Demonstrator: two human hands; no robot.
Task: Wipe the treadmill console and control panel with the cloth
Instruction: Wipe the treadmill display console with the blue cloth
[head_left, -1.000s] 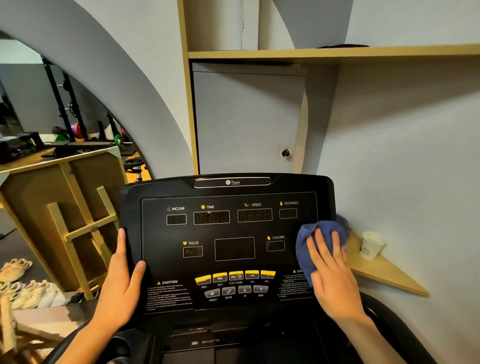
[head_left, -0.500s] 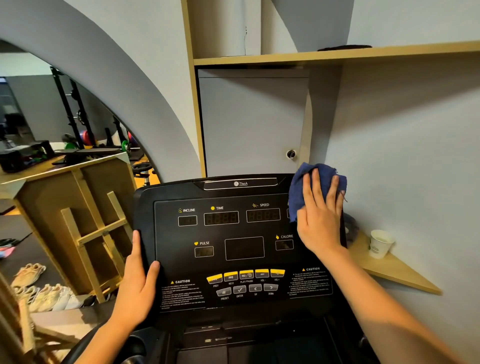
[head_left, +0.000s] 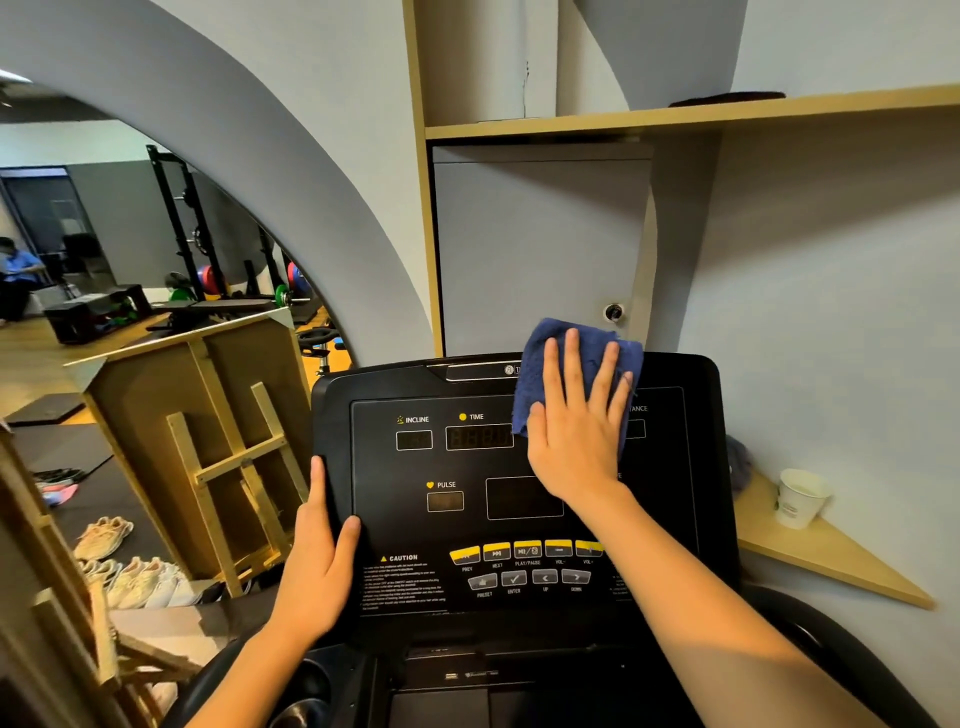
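The black treadmill console (head_left: 395, 467) fills the lower middle of the head view, with small displays and a row of yellow and grey buttons (head_left: 524, 564). My right hand (head_left: 576, 431) lies flat, fingers spread, pressing a folded blue cloth (head_left: 535, 358) onto the console's upper middle, over the speed display and the top edge. My left hand (head_left: 322, 551) grips the console's left edge, thumb on the front face near the caution label.
A paper cup (head_left: 800, 499) stands on a wooden corner shelf (head_left: 831, 561) right of the console. A grey cabinet door (head_left: 540, 249) and a shelf (head_left: 675, 117) are behind. A wooden frame (head_left: 208, 457) and shoes (head_left: 124, 566) sit to the left.
My right hand has carried the cloth up the console's right side to the top right corner, then leftward along the top to the upper middle. The left hand has kept its grip on the edge.
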